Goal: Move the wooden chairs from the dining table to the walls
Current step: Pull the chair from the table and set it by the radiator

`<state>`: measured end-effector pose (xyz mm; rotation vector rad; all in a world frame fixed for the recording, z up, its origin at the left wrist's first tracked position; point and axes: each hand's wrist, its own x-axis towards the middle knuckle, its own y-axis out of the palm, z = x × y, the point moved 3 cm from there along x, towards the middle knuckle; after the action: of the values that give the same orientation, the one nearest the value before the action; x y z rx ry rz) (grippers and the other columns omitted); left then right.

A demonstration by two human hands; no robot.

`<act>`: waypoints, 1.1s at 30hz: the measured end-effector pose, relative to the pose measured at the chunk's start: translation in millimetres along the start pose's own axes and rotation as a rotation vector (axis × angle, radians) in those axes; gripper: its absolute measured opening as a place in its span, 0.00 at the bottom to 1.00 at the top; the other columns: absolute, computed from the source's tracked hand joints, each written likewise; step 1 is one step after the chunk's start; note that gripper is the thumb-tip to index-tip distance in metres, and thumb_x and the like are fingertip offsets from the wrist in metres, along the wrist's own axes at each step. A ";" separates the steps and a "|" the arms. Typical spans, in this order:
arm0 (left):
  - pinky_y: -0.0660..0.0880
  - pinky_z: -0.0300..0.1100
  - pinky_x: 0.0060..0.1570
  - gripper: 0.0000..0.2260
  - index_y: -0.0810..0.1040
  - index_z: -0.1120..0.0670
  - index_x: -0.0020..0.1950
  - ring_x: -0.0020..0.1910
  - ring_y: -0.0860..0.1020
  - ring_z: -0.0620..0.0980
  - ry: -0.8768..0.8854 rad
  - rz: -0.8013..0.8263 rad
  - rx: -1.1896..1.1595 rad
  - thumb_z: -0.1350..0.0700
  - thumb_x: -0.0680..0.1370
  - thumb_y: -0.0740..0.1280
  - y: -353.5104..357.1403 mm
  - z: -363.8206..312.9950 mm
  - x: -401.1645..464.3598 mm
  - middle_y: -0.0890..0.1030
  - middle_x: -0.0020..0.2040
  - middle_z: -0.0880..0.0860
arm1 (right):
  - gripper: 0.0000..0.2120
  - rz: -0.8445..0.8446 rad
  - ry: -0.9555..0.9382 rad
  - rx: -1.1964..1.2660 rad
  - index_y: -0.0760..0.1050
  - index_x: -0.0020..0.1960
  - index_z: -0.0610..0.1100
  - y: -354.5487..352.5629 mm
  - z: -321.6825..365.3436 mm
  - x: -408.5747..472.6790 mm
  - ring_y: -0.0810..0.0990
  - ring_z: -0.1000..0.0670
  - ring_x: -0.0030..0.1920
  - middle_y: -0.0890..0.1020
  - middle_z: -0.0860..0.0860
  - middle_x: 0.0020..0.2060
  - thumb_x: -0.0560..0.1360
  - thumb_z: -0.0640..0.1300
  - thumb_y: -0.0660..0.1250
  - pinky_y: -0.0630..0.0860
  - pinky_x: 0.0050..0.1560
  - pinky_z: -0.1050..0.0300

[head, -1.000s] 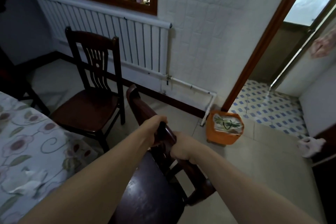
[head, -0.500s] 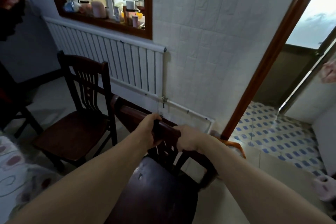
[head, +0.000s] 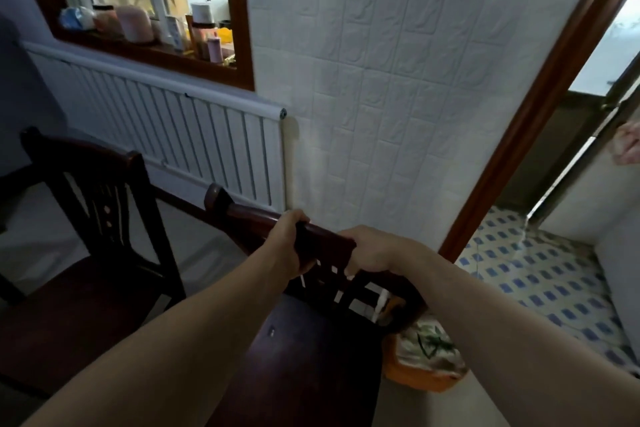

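The chair [head: 304,350] has come closer to the white brick-patterned wall [head: 398,97] now, its dark glossy curved top rail just short of it. Left hand [head: 289,246] and right hand [head: 372,250] are both wrapped tight around that rail, side by side. Left of the fingers stands a second slatted-back chair [head: 93,253]; below the right wrist, an orange bin [head: 419,378].

Both forearms are bare (no sleeves, rings or watch showing), left hand [head: 289,246] and right hand [head: 372,250] ungloved.
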<state>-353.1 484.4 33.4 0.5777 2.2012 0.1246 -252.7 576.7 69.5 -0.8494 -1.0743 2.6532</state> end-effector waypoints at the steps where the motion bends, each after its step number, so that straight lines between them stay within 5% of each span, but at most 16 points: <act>1: 0.73 0.45 0.32 0.09 0.72 0.59 0.42 0.38 0.77 0.54 -0.005 0.018 0.013 0.55 0.70 0.67 7.3 -8.0 13.3 0.77 0.39 0.57 | 0.22 0.005 0.008 -0.008 0.75 0.62 0.41 -9.2 -2.1 12.6 0.79 0.41 0.57 0.80 0.40 0.56 0.70 0.31 0.69 0.77 0.59 0.48; 18: 0.75 0.46 0.37 0.21 0.72 0.60 0.60 0.42 0.78 0.55 -0.050 -0.020 0.000 0.54 0.70 0.69 139.4 -89.8 196.5 0.79 0.45 0.58 | 0.17 0.098 0.016 0.028 0.76 0.59 0.39 -140.5 -89.6 199.1 0.78 0.43 0.56 0.81 0.42 0.54 0.71 0.31 0.66 0.75 0.58 0.50; 24: 0.74 0.38 0.20 0.14 0.72 0.60 0.49 0.36 0.79 0.53 -0.092 -0.116 -0.060 0.55 0.70 0.72 190.9 -110.4 253.4 0.79 0.40 0.57 | 0.19 0.116 -0.027 -0.042 0.75 0.62 0.41 -187.3 -123.5 263.7 0.79 0.42 0.56 0.81 0.41 0.55 0.72 0.33 0.66 0.76 0.58 0.49; 27: 0.73 0.37 0.20 0.11 0.72 0.59 0.43 0.34 0.78 0.52 -0.093 -0.140 -0.037 0.54 0.71 0.71 212.3 -118.1 277.6 0.79 0.38 0.56 | 0.19 0.115 -0.025 -0.046 0.74 0.62 0.43 -204.2 -140.2 291.1 0.79 0.43 0.54 0.81 0.42 0.53 0.72 0.34 0.65 0.77 0.58 0.48; 33: 0.73 0.42 0.28 0.16 0.73 0.59 0.54 0.37 0.78 0.52 -0.086 -0.153 -0.003 0.52 0.72 0.70 239.9 -127.3 319.9 0.79 0.41 0.56 | 0.14 0.057 -0.040 -0.069 0.73 0.62 0.42 -223.7 -163.5 328.1 0.79 0.43 0.53 0.80 0.43 0.53 0.77 0.40 0.61 0.74 0.48 0.55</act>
<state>-536.6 853.7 -44.7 0.4039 2.1518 0.0227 -447.4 948.8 -20.1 -0.8546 -1.1745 2.7048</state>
